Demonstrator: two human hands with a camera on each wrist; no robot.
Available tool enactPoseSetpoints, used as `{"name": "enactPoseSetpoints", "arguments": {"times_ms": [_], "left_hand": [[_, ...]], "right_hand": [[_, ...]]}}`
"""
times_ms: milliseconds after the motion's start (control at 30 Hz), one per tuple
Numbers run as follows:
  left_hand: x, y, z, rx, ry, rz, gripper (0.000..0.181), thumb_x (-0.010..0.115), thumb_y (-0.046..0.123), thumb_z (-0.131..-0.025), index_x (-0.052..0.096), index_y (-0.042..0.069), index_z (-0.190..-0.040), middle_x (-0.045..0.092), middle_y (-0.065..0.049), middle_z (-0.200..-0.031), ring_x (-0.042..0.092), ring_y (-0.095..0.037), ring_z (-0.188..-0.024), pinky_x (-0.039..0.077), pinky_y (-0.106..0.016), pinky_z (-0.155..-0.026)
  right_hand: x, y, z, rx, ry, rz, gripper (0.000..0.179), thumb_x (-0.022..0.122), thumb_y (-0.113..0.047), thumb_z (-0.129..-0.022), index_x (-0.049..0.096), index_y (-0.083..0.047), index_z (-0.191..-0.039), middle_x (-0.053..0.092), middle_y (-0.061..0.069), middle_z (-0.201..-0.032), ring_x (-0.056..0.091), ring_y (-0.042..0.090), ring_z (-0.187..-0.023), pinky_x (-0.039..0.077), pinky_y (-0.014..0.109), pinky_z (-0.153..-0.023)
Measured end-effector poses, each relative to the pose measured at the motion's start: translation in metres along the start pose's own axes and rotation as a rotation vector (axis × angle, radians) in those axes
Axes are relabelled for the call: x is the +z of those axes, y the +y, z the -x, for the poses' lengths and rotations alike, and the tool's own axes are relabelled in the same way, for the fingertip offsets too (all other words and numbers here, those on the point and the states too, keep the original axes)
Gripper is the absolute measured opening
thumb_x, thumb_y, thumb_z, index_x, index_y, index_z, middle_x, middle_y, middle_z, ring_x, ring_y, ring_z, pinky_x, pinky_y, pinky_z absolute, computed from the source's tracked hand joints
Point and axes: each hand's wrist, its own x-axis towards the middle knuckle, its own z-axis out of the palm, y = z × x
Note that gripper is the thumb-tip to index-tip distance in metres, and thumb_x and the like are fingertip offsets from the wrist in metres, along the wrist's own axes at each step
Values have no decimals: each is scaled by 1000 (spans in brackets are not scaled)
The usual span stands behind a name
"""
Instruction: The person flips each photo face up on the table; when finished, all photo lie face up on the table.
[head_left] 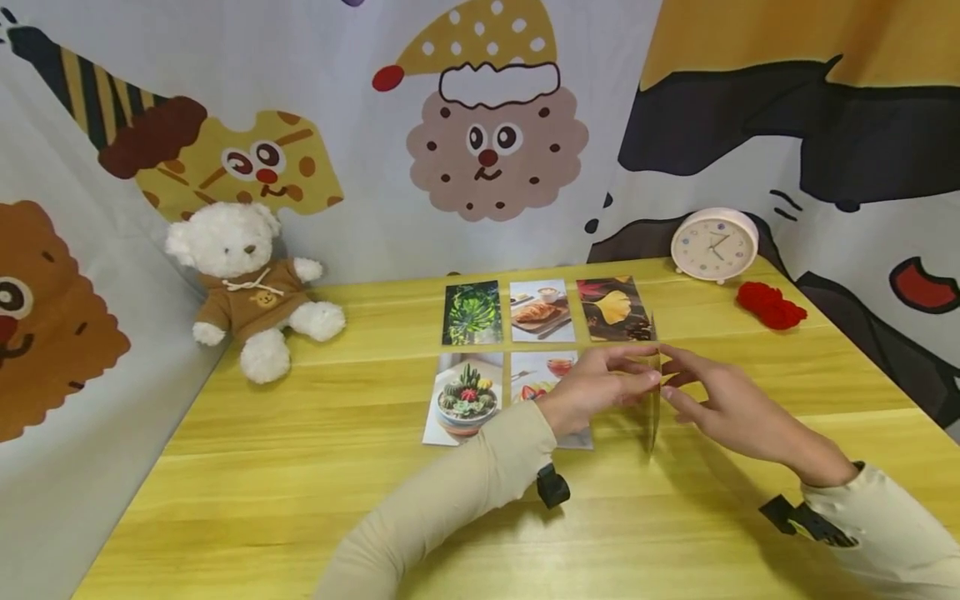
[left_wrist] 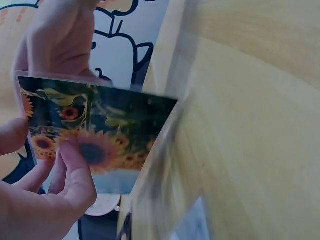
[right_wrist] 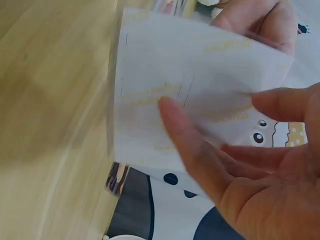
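A photo card with sunflowers (left_wrist: 102,150) stands nearly edge-on above the table between my two hands, in the head view as a thin upright strip. My left hand (head_left: 600,383) is on its picture side, with curled fingers on the print and near its upper edge. On the other side my right hand (head_left: 723,408) holds it by the pale, yellow-lettered back (right_wrist: 155,55). Beneath and behind my left hand lies a card with fruit and a red drink (head_left: 558,367), partly hidden. A cactus-bowl card (head_left: 467,400) lies to its left.
Behind, a row holds a green plant card (head_left: 472,312), a croissant card (head_left: 542,311) and a ginkgo leaf card (head_left: 615,308). A white teddy bear (head_left: 251,283) sits at the left. A round clock (head_left: 714,244) and red yarn (head_left: 771,306) are at back right.
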Motion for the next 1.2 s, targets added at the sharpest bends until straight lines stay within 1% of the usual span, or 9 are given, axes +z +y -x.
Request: {"name": "enactPoseSetpoints", "arguments": {"times_ms": [133,333,467,600,767,867,1033,1100,1200], "left_hand": [[-1,7,2,59,32,-104,46,74,9,-90,66,31,-130,69,4,-103,68,-14,-93,59,-46,-94],[-2,13,3,89,92,-192,57,75,-3,-85,67,31,-131,65,7,-94,62,-6,-82,58,-28,-76],[-3,13,3,98,63,-264,61,76,-4,-84,64,27,-135,63,5,-92,59,-6,-78,52,-19,-67],[-10,13,7,112,9,-525,62,75,4,-87,57,28,-142,60,6,-88,55,-4,-72,48,-19,-62],[-27,13,15,2,-41,-854,64,74,18,-90,49,35,-147,45,7,-64,39,-8,-52,44,-30,-63],[-33,11,18,-50,-65,-821,59,71,22,-93,49,34,-146,50,7,-68,43,-8,-55,46,-27,-65],[-40,4,16,-84,-76,-453,52,66,14,-95,53,22,-145,71,-5,-105,71,-24,-92,57,-32,-71],[-41,1,14,-92,-43,-341,50,65,9,-95,54,16,-143,73,-10,-105,72,-30,-94,59,-36,-75],[-41,-1,12,-103,23,-302,48,65,6,-93,58,13,-140,73,-6,-96,73,-25,-87,59,-34,-72]], "right_hand": [[-6,-4,-2,-48,52,-48,56,55,-2,-100,34,7,-151,64,31,-128,68,39,-108,62,29,-70],[-14,-7,-8,5,71,-220,54,36,-17,-110,20,-12,-161,52,31,-141,60,3,-111,63,36,-79],[-13,-5,-11,48,88,-228,55,44,-17,-108,26,-8,-158,59,29,-129,60,-1,-96,60,27,-72],[-11,3,-13,113,98,-206,60,58,-9,-100,33,-2,-154,59,32,-132,64,0,-93,55,16,-70],[-4,22,-6,212,95,-383,61,57,-9,-101,30,-1,-155,43,30,-149,59,-12,-100,56,13,-77],[1,33,-1,237,103,-460,62,57,-9,-102,27,-2,-156,37,28,-151,52,-19,-102,56,13,-78],[7,40,2,253,109,-414,64,60,-10,-100,29,-4,-156,37,29,-152,50,-21,-101,55,11,-78],[9,39,1,258,91,-369,64,62,-10,-99,31,-2,-154,47,29,-142,56,-14,-93,56,15,-72],[12,38,1,250,34,-308,64,65,-7,-96,34,2,-151,58,25,-114,61,0,-78,55,23,-60]]}}
